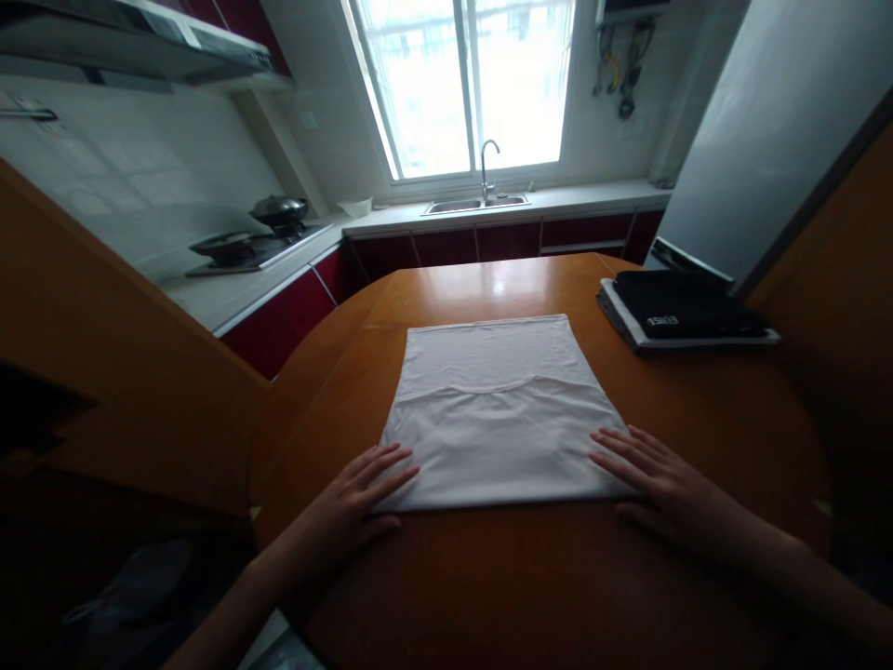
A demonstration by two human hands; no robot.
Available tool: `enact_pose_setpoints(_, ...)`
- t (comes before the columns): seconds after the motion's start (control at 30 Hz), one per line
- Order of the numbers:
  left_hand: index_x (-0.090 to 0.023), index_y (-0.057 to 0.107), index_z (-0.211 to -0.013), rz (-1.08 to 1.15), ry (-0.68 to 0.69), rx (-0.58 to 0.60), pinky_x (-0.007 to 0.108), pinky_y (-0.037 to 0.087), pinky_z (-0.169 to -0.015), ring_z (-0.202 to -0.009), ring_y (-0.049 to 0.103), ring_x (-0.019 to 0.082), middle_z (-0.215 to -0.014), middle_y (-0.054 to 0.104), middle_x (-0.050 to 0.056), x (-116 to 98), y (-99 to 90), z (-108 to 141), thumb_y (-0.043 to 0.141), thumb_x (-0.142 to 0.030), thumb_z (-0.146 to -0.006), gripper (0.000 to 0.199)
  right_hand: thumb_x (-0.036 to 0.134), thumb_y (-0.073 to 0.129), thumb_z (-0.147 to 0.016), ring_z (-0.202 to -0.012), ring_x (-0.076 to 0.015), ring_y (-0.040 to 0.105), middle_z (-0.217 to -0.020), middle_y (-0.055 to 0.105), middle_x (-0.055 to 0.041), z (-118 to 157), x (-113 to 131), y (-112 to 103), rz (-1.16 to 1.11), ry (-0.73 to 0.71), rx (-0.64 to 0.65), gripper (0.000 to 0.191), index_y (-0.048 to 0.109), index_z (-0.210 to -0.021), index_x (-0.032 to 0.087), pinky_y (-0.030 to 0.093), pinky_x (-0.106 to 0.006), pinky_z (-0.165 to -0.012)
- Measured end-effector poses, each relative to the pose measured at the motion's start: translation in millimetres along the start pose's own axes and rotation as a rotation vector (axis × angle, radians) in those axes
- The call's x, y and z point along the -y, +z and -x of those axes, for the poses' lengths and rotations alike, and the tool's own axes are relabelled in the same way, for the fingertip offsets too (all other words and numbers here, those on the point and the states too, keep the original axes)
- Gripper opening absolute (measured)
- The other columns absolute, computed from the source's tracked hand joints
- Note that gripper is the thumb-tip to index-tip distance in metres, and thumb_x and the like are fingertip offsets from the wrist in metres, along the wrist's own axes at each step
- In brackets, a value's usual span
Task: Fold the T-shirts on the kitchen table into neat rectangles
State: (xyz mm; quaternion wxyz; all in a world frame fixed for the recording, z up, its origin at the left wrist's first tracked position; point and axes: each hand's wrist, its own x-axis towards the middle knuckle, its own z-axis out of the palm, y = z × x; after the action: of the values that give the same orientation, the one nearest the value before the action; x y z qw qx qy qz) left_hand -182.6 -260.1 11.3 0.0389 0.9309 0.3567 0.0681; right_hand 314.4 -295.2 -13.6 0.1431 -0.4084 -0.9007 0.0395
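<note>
A white shirt [492, 447] lies folded on the wooden table [502, 577], its near half doubled over so that a curved edge crosses the middle. My left hand [359, 493] rests on its near left corner with the fingers stretched out and the thumb on the table side. On the near right corner lies my right hand [662, 484], fingers also extended and flat on the cloth. Small creases run across the folded layer. Neither hand grips the fabric.
At the table's right side sits a stack of folded clothes [687, 307], black on top with white and grey beneath. Beyond the table runs a counter with a sink [453, 207] and a stove [265, 249]. A fridge [753, 121] stands at the right.
</note>
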Motion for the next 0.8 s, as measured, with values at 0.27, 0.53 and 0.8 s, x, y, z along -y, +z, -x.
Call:
enact_pose_setpoints(0.27, -0.032, 0.059, -0.136, 0.013, 0.076, -0.153, 0.038, 0.052, -0.103, -0.124, 0.058, 0.023, -0.131, 0.064, 0.006, 8, -14.9, 26, 0.059, -0.029, -0.098, 0.038, 0.032, 0.062, -0.094, -0.130, -0.0281, 0.054, -0.142, 0.059, -0.0061, 20, -15, -11, 0.023, -0.021, -0.148, 0.043, 0.059, -0.137, 0.033, 0.047, -0.050, -0.107)
enact_pose_setpoints(0.53, -0.024, 0.012, -0.161, 0.007, 0.037, 0.017, 0.053, 0.018, -0.123, -0.152, 0.016, 0.030, -0.165, 0.019, 0.011, -38, -4.5, -69, 0.043, -0.055, -0.101, 0.074, 0.053, 0.047, -0.099, -0.151, -0.0309, 0.020, -0.164, 0.020, -0.0145, -67, 38, 13, -0.012, -0.058, 0.037, 0.079, 0.013, -0.161, 0.018, 0.021, -0.055, -0.122)
enact_pose_setpoints(0.8, -0.026, 0.005, -0.161, 0.029, 0.035, 0.165, 0.055, 0.010, -0.123, -0.153, 0.008, 0.032, -0.166, 0.005, 0.010, -38, 24.7, -81, 0.041, -0.062, -0.099, 0.080, 0.061, 0.046, -0.096, -0.151, -0.0331, 0.016, -0.164, 0.014, -0.0174, -71, 41, 28, -0.073, -0.049, 0.133, 0.085, 0.011, -0.160, 0.017, 0.017, -0.057, -0.122)
